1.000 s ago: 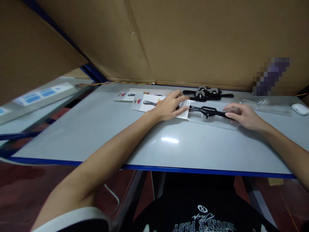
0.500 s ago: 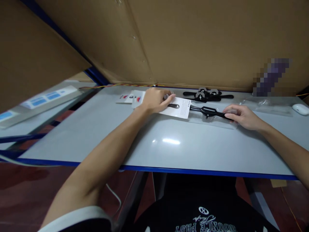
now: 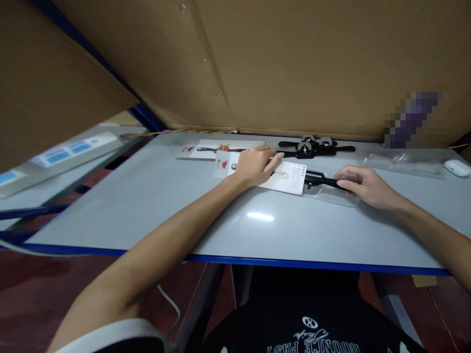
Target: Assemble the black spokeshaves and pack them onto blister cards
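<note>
My left hand [image 3: 257,165] lies over a white printed card [image 3: 294,179], fingers and thumb gripping it; part of the card is hidden beneath the palm. A black spokeshave [image 3: 317,178] in clear plastic packaging [image 3: 340,197] extends from the card's right end. Its handle is pinched between the thumb and fingers of my right hand [image 3: 368,185]. Just behind, a second printed card [image 3: 206,153] lies on the table. Several loose black spokeshaves [image 3: 307,148] with grey caps are grouped at the back.
The grey table [image 3: 147,211] has a blue front edge. Crumpled clear plastic [image 3: 405,163] and a white mouse-like object [image 3: 457,168] lie at the right. Cardboard [image 3: 294,63] walls the back. A power strip [image 3: 66,152] sits on the left-hand surface.
Both hands have brought the card and packaged spokeshave toward me, and the card has shifted right over more of the tool. More of the card behind now shows.
</note>
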A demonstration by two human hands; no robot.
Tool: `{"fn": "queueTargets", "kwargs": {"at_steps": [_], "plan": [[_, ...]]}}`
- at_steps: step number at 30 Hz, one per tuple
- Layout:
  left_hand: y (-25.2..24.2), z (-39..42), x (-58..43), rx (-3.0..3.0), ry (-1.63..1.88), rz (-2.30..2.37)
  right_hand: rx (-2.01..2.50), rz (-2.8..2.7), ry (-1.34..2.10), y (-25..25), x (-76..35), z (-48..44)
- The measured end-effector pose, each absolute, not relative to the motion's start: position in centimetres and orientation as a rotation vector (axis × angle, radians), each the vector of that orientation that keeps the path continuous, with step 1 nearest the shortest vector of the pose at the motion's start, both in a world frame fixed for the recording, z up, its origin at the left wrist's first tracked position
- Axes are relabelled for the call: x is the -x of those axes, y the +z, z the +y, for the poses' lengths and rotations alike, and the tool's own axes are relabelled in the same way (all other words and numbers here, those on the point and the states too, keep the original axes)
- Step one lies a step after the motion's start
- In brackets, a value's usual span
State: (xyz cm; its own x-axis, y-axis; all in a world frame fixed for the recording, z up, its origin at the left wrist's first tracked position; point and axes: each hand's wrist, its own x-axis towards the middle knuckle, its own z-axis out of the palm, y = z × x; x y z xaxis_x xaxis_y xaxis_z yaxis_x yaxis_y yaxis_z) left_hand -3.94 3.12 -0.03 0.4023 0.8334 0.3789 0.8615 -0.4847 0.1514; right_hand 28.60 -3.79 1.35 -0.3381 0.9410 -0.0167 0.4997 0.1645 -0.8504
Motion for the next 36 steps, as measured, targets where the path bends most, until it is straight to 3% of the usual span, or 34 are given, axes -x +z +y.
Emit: {"fn": "queueTargets", "kwargs": {"at_steps": [6, 12, 22, 36], "plan": [[-0.3, 2.3, 2.5, 2.496, -0.598, -1.634, 1.301, -1.955, 1.004, 1.2, -28.0, -4.2], [0.7, 3.5, 4.8, 2.614, -0.548, -1.393, 1.24, -2.087, 0.79, 0.3, -29.3, -3.0], [0.6, 6.3, 8.9, 2.55, -0.403, -1.632, 1.329, -2.074, 0.543, 0.4, -32.8, -1.0], [-0.9, 4.3, 5.2, 2.491, -0.796, -1.555, 1.34, -2.041, 0.595, 0.3, -31.1, -2.5]]}}
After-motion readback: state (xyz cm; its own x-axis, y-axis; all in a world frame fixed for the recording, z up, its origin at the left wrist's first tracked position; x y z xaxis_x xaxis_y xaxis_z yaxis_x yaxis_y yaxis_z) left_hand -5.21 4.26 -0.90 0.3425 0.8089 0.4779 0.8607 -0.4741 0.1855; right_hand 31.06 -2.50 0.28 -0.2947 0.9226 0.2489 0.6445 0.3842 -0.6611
